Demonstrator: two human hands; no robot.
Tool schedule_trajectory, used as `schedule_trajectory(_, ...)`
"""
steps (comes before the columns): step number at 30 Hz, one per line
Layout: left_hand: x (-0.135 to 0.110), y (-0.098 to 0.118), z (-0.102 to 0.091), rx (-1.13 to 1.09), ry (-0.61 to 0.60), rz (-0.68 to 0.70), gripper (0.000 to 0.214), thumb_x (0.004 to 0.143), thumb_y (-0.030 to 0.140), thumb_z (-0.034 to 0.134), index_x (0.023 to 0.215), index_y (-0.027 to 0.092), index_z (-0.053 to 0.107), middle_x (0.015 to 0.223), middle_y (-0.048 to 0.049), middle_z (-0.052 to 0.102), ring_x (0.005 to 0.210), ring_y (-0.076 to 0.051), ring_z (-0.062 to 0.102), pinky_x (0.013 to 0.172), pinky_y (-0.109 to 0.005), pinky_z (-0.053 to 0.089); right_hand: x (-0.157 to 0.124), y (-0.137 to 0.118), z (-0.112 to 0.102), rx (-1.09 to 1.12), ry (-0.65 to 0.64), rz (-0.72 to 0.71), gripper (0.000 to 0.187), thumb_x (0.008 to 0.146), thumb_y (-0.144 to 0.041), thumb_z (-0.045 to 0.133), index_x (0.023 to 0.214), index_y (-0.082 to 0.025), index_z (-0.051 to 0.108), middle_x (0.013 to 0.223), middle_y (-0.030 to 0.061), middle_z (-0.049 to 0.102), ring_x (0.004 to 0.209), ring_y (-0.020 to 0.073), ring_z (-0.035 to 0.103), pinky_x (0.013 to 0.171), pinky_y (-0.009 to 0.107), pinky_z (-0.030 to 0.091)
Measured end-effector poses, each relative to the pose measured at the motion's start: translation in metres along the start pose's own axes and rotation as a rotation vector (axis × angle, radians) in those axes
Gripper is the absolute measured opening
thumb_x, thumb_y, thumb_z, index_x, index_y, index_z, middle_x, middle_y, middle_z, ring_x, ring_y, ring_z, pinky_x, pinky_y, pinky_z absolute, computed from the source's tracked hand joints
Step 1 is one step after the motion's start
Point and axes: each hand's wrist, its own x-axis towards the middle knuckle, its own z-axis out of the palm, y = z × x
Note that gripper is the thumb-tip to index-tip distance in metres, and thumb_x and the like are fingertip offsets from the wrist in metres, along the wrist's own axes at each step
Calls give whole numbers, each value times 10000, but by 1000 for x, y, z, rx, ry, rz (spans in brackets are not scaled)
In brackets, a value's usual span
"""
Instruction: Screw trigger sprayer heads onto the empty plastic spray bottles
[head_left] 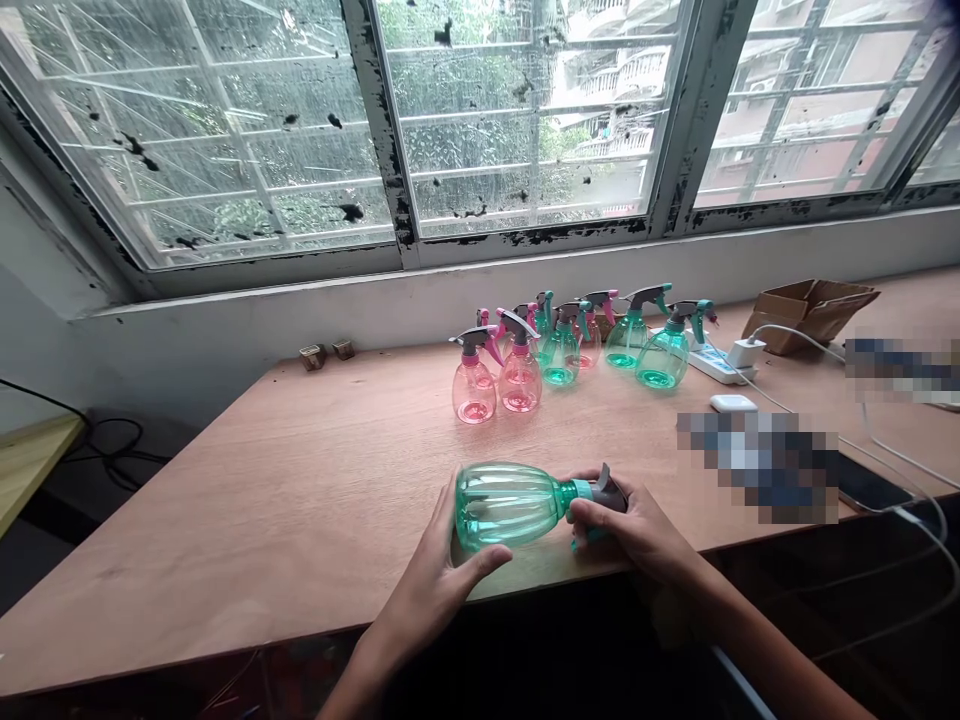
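A clear green spray bottle point(510, 505) lies sideways in the air above the table's front edge, its base to the left and its grey spray head to the right. My left hand point(450, 570) cups the base, thumb along the near side. Around the neck and grey head close the fingers of my right hand point(626, 525); part of the green trigger shows beneath them. Farther back stand several upright spray bottles, among them a pink spray bottle point(474, 390) in front and a green spray bottle point(663, 358) at the right of the group.
A white power strip point(720, 362) with a plugged-in charger and cables lies right of the bottles, beside an open cardboard box point(806, 315). A white case point(733, 403) and a phone point(870, 484) rest nearer. Two small brown blocks sit back left on the wooden table point(247, 500).
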Motion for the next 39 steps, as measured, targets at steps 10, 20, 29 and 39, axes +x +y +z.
schedule_trajectory(10, -1, -4, 2, 24, 24, 48, 1047, 847, 412, 728, 1567, 329, -28, 1662, -57, 161, 1525, -306, 142, 1247, -488, 125, 1, -1, 2, 18, 20, 4, 301, 837, -309, 783, 1061, -154, 655, 742, 1, 706, 594, 159, 678, 625, 308, 575)
schedule_trajectory(20, -1, -3, 1, 101, 35, 72, 948, 905, 421, 650, 1561, 362, -32, 1675, -22, 106, 1527, -290, 139, 1248, -491, 119, 1, -2, 2, -1, 32, -2, 304, 833, -306, 788, 1059, -154, 652, 691, -6, 706, 596, 161, 674, 638, 300, 561)
schedule_trajectory(29, 2, -4, 0, 88, 25, 84, 820, 931, 420, 610, 1569, 324, 103, 1654, -59, 207, 1513, -314, 192, 1242, -499, 152, 1, -1, 2, -25, 29, 8, 361, 817, -339, 792, 1091, -152, 649, 670, 0, 705, 599, 179, 669, 656, 334, 558)
schedule_trajectory(39, 1, -1, -1, 28, 1, 57, 800, 925, 437, 617, 1566, 253, 175, 1620, -107, 290, 1495, -338, 239, 1240, -515, 162, 0, -3, 3, -47, 9, 29, 370, 818, -357, 790, 1101, -169, 641, 636, -1, 714, 622, 195, 676, 678, 339, 549)
